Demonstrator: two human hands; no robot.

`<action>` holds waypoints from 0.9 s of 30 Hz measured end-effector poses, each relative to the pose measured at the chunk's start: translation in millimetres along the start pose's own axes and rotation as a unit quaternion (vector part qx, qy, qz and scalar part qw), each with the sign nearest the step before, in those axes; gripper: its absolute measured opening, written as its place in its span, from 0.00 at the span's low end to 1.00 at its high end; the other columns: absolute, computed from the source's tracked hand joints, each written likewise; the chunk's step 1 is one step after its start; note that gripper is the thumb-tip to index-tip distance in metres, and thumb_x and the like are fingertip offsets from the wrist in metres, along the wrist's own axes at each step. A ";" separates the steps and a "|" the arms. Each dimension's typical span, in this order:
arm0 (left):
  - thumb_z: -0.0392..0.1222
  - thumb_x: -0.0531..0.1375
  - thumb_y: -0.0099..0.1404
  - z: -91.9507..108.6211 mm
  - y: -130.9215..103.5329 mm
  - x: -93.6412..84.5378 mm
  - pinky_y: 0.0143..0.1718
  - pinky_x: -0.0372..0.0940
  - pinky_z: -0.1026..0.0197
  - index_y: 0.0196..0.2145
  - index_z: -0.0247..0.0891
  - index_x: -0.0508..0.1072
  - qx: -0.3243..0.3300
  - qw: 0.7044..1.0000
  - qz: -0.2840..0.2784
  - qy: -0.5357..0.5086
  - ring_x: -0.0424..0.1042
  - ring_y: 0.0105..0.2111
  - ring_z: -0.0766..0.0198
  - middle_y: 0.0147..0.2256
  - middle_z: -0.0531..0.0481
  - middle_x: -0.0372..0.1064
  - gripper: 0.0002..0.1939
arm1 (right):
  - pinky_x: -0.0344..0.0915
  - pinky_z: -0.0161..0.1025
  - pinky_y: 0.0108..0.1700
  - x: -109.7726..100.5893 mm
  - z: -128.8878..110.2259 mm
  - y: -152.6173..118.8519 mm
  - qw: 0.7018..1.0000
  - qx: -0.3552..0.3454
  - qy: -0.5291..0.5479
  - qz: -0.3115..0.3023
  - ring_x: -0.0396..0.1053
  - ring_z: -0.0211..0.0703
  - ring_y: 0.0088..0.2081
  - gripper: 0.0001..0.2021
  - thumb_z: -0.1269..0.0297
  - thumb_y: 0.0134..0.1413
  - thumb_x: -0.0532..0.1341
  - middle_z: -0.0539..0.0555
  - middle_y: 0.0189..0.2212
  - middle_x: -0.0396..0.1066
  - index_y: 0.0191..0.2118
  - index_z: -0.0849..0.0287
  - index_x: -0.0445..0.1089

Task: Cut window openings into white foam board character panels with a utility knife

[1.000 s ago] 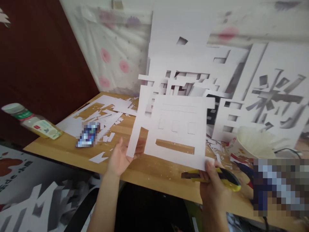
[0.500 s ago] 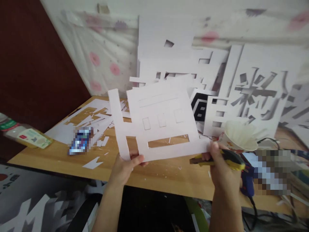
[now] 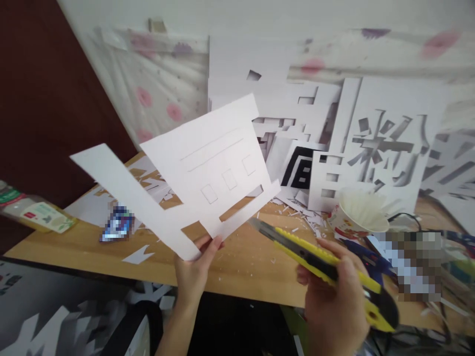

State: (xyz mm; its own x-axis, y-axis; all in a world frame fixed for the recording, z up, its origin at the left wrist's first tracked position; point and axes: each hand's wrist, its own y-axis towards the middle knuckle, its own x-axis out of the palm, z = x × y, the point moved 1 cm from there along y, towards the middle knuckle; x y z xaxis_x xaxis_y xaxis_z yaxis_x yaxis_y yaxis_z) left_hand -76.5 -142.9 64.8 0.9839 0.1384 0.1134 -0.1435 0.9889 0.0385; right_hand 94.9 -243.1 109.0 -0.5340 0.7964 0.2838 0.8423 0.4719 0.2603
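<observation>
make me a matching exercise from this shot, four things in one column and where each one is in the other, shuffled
Things:
1. white cut-out sheet
2. yellow utility knife
3. paper cup
4. bottle

Places:
A. lying at the far left edge of the wooden table
B. held up above the table by the left hand
C. gripped in the right hand, blade out, pointing toward the sheet
D. standing on the table at the right, in front of the white cut-out boards

Pairs: 1-B, 2-C, 3-D, 4-A
</observation>
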 end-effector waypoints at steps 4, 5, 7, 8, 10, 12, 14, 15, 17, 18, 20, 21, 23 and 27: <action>0.54 0.72 0.53 -2.1 -9.7 3.8 0.33 0.77 0.59 0.32 0.37 0.84 0.035 0.999 0.036 -0.004 0.79 0.27 0.58 0.26 0.47 0.79 0.17 | 0.61 0.32 0.15 23.6 -2.4 -13.8 0.997 0.021 0.064 -0.027 0.69 0.40 0.15 0.13 0.54 0.55 0.65 0.50 0.19 0.73 0.37 0.60 0.74; 0.55 0.71 0.53 -1.5 -12.1 4.9 0.34 0.77 0.60 0.32 0.37 0.83 0.042 0.998 0.046 -0.002 0.79 0.27 0.58 0.27 0.47 0.80 0.17 | 0.62 0.32 0.14 26.0 -2.2 -16.0 0.996 0.020 0.078 -0.034 0.70 0.40 0.16 0.13 0.54 0.56 0.64 0.50 0.19 0.73 0.37 0.60 0.74; 0.55 0.71 0.55 -0.2 -16.3 7.0 0.35 0.76 0.60 0.32 0.38 0.83 0.053 0.997 0.063 0.000 0.79 0.28 0.58 0.28 0.47 0.80 0.17 | 0.63 0.32 0.15 28.9 -0.5 -19.2 0.994 0.013 0.096 -0.047 0.70 0.40 0.16 0.13 0.54 0.58 0.63 0.50 0.19 0.74 0.37 0.60 0.74; 0.54 0.71 0.55 0.2 -17.9 7.9 0.35 0.76 0.60 0.32 0.38 0.83 0.058 0.996 0.067 0.001 0.79 0.29 0.58 0.28 0.48 0.80 0.16 | 0.64 0.32 0.16 30.0 0.7 -20.4 0.994 0.011 0.101 -0.049 0.71 0.40 0.17 0.12 0.54 0.59 0.63 0.51 0.19 0.74 0.37 0.59 0.74; 0.53 0.71 0.55 -0.1 -20.1 9.2 0.35 0.75 0.60 0.29 0.38 0.83 0.071 0.995 0.066 0.010 0.79 0.28 0.59 0.27 0.48 0.79 0.15 | 0.65 0.32 0.16 32.0 2.7 -22.0 0.993 0.017 0.109 -0.051 0.71 0.40 0.17 0.12 0.55 0.59 0.63 0.51 0.19 0.74 0.37 0.59 0.74; 0.52 0.70 0.56 -2.2 -20.8 9.4 0.36 0.75 0.61 0.28 0.39 0.82 0.084 0.994 0.065 0.028 0.79 0.29 0.59 0.28 0.49 0.80 0.13 | 0.65 0.32 0.16 33.7 3.7 -23.0 0.992 0.025 0.113 -0.042 0.71 0.39 0.17 0.12 0.55 0.60 0.63 0.51 0.19 0.74 0.36 0.59 0.74; 0.51 0.70 0.57 -6.1 -20.5 8.7 0.38 0.75 0.61 0.28 0.39 0.82 0.094 0.992 0.063 0.047 0.79 0.30 0.59 0.28 0.49 0.80 0.12 | 0.66 0.31 0.17 34.9 3.6 -23.8 0.993 0.025 0.108 -0.048 0.71 0.38 0.17 0.12 0.55 0.60 0.62 0.51 0.19 0.75 0.37 0.59 0.74; 0.50 0.69 0.57 -8.5 -20.0 8.2 0.38 0.75 0.61 0.28 0.39 0.83 0.099 0.992 0.061 0.054 0.79 0.30 0.59 0.29 0.49 0.80 0.11 | 0.66 0.31 0.18 35.1 3.4 -24.1 0.993 0.022 0.104 -0.053 0.71 0.38 0.17 0.12 0.55 0.61 0.62 0.51 0.20 0.75 0.37 0.59 0.74; 0.50 0.69 0.58 -13.5 -18.6 7.0 0.38 0.76 0.61 0.30 0.39 0.83 0.111 0.990 0.050 0.064 0.79 0.30 0.59 0.30 0.49 0.81 0.11 | 0.67 0.31 0.20 35.1 3.1 -24.8 0.993 0.015 0.095 -0.062 0.71 0.37 0.18 0.12 0.55 0.62 0.61 0.51 0.20 0.75 0.37 0.59 0.74; 0.50 0.69 0.58 -15.7 -17.9 6.5 0.39 0.76 0.61 0.30 0.40 0.83 0.120 0.989 0.046 0.069 0.80 0.31 0.59 0.30 0.49 0.81 0.11 | 0.68 0.31 0.20 35.0 3.2 -25.1 0.993 0.013 0.095 -0.063 0.71 0.37 0.18 0.12 0.56 0.63 0.61 0.51 0.20 0.75 0.37 0.59 0.74; 0.50 0.68 0.60 -19.2 -16.8 5.6 0.42 0.76 0.59 0.32 0.40 0.84 0.139 0.986 0.045 0.085 0.80 0.32 0.58 0.32 0.48 0.81 0.11 | 0.68 0.30 0.21 34.7 3.9 -25.7 0.992 0.016 0.105 -0.061 0.71 0.36 0.18 0.12 0.56 0.63 0.61 0.50 0.20 0.75 0.37 0.59 0.74; 0.50 0.67 0.61 -20.5 -16.5 5.3 0.43 0.75 0.58 0.32 0.40 0.84 0.150 0.983 0.045 0.096 0.80 0.32 0.58 0.32 0.48 0.81 0.11 | 0.68 0.30 0.21 34.7 4.6 -26.0 0.992 0.020 0.113 -0.061 0.71 0.36 0.18 0.12 0.56 0.63 0.61 0.50 0.20 0.75 0.38 0.59 0.74; 0.51 0.67 0.62 -22.2 -16.1 4.7 0.47 0.75 0.55 0.33 0.41 0.84 0.171 0.976 0.049 0.122 0.80 0.32 0.57 0.32 0.48 0.81 0.12 | 0.68 0.30 0.20 34.8 6.2 -26.5 0.990 0.030 0.130 -0.053 0.71 0.36 0.18 0.11 0.56 0.62 0.61 0.50 0.19 0.74 0.37 0.59 0.75; 0.52 0.66 0.62 -26.2 -16.0 2.2 0.49 0.74 0.53 0.35 0.41 0.84 0.198 0.965 0.069 0.157 0.79 0.33 0.56 0.32 0.48 0.81 0.13 | 0.67 0.30 0.19 34.7 10.1 -26.9 0.989 0.033 0.143 -0.034 0.70 0.37 0.18 0.12 0.56 0.62 0.61 0.50 0.18 0.74 0.36 0.60 0.74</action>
State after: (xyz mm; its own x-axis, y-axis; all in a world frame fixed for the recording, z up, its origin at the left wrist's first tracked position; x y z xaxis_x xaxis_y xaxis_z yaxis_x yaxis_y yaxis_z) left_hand -69.2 -157.1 38.4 0.9275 0.3383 -0.1593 -0.2439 0.8702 0.4280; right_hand 54.4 -224.3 102.6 -0.5807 0.6273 0.5189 0.8016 0.5521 0.2296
